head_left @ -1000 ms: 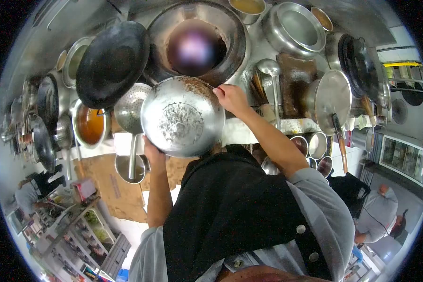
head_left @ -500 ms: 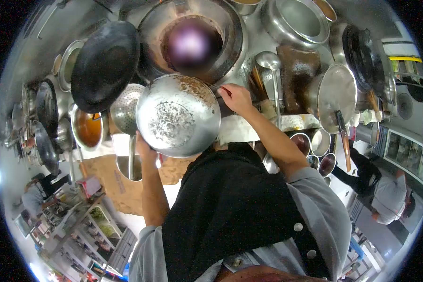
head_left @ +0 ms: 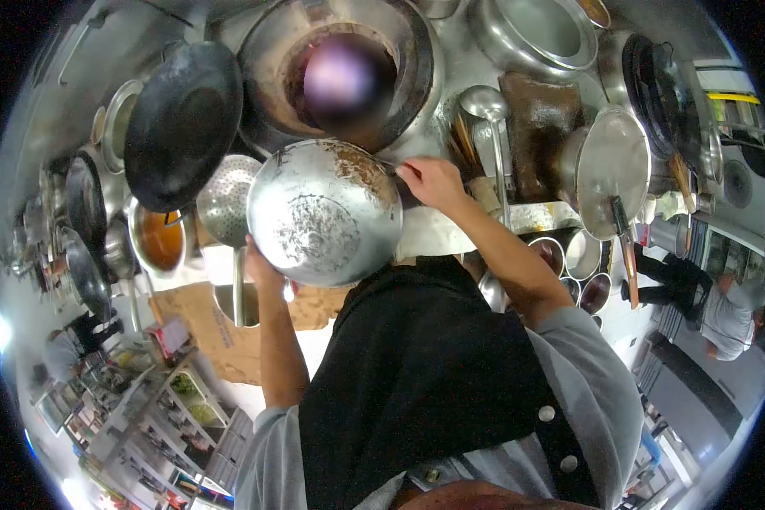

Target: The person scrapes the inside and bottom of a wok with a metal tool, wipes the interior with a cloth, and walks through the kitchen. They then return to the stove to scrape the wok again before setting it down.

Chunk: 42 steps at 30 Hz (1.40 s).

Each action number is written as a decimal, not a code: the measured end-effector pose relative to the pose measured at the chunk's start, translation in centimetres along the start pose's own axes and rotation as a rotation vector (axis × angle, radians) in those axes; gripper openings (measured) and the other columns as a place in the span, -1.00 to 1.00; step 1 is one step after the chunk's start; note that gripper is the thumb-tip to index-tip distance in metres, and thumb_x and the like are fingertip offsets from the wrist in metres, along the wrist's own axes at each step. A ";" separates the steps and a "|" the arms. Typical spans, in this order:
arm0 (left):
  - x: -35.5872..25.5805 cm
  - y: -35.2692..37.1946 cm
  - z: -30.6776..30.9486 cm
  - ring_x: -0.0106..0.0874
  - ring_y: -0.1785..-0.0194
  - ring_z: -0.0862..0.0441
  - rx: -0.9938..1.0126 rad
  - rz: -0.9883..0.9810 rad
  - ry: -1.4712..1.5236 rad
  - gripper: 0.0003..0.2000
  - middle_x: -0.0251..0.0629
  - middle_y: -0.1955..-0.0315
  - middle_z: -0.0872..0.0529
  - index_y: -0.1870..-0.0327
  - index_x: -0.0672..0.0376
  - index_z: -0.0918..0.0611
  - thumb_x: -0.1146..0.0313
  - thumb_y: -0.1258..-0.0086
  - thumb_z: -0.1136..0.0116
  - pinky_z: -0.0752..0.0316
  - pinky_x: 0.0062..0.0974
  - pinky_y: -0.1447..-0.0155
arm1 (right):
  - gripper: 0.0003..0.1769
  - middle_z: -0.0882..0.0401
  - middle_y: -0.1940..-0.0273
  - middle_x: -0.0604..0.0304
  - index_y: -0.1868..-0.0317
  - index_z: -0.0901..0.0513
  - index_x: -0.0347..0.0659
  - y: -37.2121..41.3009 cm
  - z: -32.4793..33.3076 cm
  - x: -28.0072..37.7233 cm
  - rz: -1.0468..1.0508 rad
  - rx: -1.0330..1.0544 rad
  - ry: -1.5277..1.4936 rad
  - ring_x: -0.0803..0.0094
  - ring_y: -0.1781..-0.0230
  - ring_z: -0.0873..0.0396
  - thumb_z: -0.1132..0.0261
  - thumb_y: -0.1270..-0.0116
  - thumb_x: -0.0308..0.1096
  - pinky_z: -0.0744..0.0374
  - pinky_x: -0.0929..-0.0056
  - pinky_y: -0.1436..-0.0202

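A round silver metal basin (head_left: 323,212), scorched brown near its upper rim and patchy at its centre, is held tilted in front of my chest. My left hand (head_left: 262,265) grips the lower left rim, its fingers partly hidden by the basin. At the upper right edge, my right hand (head_left: 432,182) is closed, thumb toward the rim; exactly what its fingers wrap is hidden. Just beyond the basin is a large wok burner (head_left: 421,76) with a glowing, blurred centre. A perforated strainer (head_left: 225,200) lies left of the basin.
A black wok (head_left: 183,127) leans at left above a pot of orange-brown liquid (head_left: 159,238). To the right are a ladle (head_left: 486,104), a dark brown slab (head_left: 542,136) and a pan with a handle (head_left: 612,174). Another person (head_left: 727,314) stands at far right.
The basin and both hands stay almost in place, and the view shifts slightly. The person at far right has moved a little farther right and up.
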<state>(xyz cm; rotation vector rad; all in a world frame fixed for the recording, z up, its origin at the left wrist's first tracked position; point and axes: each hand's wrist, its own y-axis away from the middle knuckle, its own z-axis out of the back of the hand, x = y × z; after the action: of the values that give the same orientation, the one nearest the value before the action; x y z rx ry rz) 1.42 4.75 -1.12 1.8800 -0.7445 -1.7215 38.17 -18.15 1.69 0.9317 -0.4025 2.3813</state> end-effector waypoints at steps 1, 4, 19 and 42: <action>0.3 -0.2 0.2 -0.11 -0.21 -0.77 0.000 -0.003 -0.002 -0.42 0.02 -0.26 -0.74 -0.44 0.42 -0.53 -0.01 -0.81 0.10 -0.71 -0.13 -0.32 | -0.67 -0.79 0.22 -0.07 0.16 -0.80 -0.10 -1.1 0.0 1.0 -0.005 0.020 0.003 -0.14 0.19 -0.75 -0.34 -0.51 -0.01 -0.68 -0.06 0.14; 1.1 -1.6 1.1 -0.10 -0.21 -0.77 -0.020 -0.026 -0.002 -0.41 0.02 -0.26 -0.74 -0.43 0.42 -0.54 -0.02 -0.82 0.12 -0.71 -0.14 -0.32 | -0.66 -0.79 0.22 -0.06 0.17 -0.79 -0.09 -0.3 0.2 1.4 -0.090 0.077 -0.007 -0.15 0.20 -0.75 -0.34 -0.52 0.00 -0.67 -0.09 0.14; 2.0 -3.0 4.3 -0.13 -0.19 -0.75 0.125 0.042 0.239 -0.65 -0.01 -0.09 -0.77 -0.17 0.40 -0.67 0.33 -0.65 0.07 -0.67 -0.16 -0.32 | -0.66 -0.80 0.16 -0.10 -0.11 -0.80 -0.08 5.3 0.7 2.0 -0.102 -0.045 0.150 -0.13 0.15 -0.77 -0.30 -0.55 -0.08 -0.72 -0.06 0.06; 4.1 -3.6 4.0 -0.20 -0.10 -0.76 0.104 -0.085 0.243 -0.61 -0.02 -0.06 -0.79 -0.17 0.44 -0.67 0.28 -0.73 0.11 -0.63 -0.19 -0.27 | -0.74 -0.78 0.14 -0.07 -0.03 -0.77 -0.09 1.0 1.0 4.7 0.030 0.001 0.215 -0.15 0.17 -0.75 -0.31 -0.53 -0.14 -0.70 -0.05 0.07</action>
<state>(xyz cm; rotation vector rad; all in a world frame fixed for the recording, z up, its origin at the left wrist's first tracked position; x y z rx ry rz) -2.07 4.70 -6.87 2.1719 -0.6776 -1.4915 35.27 -17.63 5.57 0.6643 -0.3341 2.4767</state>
